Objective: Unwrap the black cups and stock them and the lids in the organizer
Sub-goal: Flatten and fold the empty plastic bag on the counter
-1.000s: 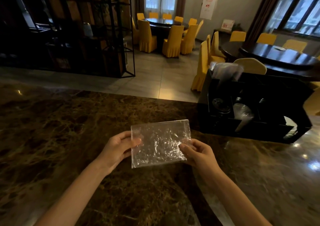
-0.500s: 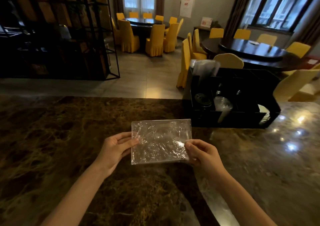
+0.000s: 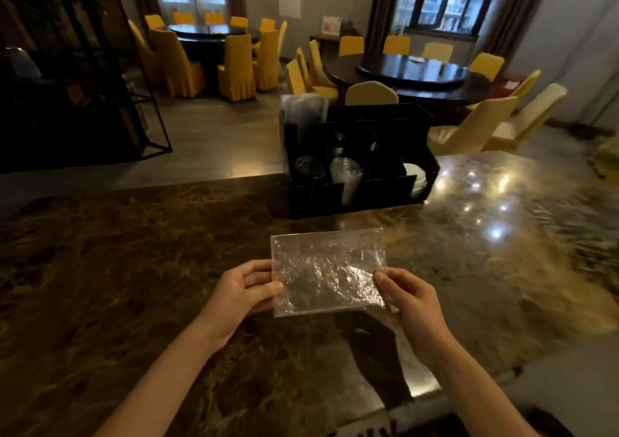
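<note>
A flat, crinkled clear plastic wrapper [image 3: 326, 270] is stretched between my hands above the counter. My left hand [image 3: 243, 291] pinches its left edge and my right hand [image 3: 407, 297] pinches its right edge. Beyond it stands the black organizer [image 3: 385, 195] with several compartments. In its front row lie a dark stack with a lid [image 3: 305, 165], clear cups [image 3: 346, 177] lying tilted, and white lids [image 3: 415, 175] at the right end. A wrapped bundle of plastic [image 3: 306, 111] rises from the back left compartment. No loose black cups are visible on the counter.
The brown marble counter [image 3: 134, 269] runs left to right, with bright light glare to the right of the organizer. Its near edge drops off at the lower right. Behind it are round dark tables with yellow chairs [image 3: 234, 68] and a black metal shelf [image 3: 83, 68] at left.
The view has swung to the right, so the organizer now sits closer to centre. Both hands keep the same pinch on the wrapper, which stays flat between them.
</note>
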`<state>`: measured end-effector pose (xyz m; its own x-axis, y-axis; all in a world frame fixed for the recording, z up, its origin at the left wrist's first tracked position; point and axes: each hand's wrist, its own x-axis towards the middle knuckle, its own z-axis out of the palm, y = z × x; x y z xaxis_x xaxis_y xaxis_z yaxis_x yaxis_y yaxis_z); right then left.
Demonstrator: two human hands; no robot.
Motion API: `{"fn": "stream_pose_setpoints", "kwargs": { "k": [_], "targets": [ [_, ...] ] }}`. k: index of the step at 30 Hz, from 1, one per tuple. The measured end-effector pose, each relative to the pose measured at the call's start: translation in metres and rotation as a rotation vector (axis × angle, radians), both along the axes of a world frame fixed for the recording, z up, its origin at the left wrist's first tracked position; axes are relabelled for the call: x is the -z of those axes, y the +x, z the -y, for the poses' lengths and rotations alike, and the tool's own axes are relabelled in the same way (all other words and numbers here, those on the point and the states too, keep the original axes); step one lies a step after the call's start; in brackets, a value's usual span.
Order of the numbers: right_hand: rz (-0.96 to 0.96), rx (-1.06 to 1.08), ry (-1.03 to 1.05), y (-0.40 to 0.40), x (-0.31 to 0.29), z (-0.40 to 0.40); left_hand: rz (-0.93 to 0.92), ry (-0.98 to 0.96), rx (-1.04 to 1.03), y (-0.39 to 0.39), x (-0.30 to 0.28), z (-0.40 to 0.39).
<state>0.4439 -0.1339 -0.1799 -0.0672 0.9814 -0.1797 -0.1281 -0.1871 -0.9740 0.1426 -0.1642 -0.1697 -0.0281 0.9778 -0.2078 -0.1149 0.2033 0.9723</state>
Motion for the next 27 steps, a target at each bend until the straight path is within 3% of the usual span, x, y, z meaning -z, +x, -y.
{"fn": "stream_pose_setpoints", "kwargs": {
  "k": [15,27],
  "targets": [
    [-0.044,0.363,-0.088,0.221,0.036,0.128,0.007,-0.065,0.154,0.243,0.011,0.068],
    [0.061,0.664,-0.434,0.323,0.135,0.209,-0.09,-0.353,0.356,0.377,0.131,0.116]
  ]
}}
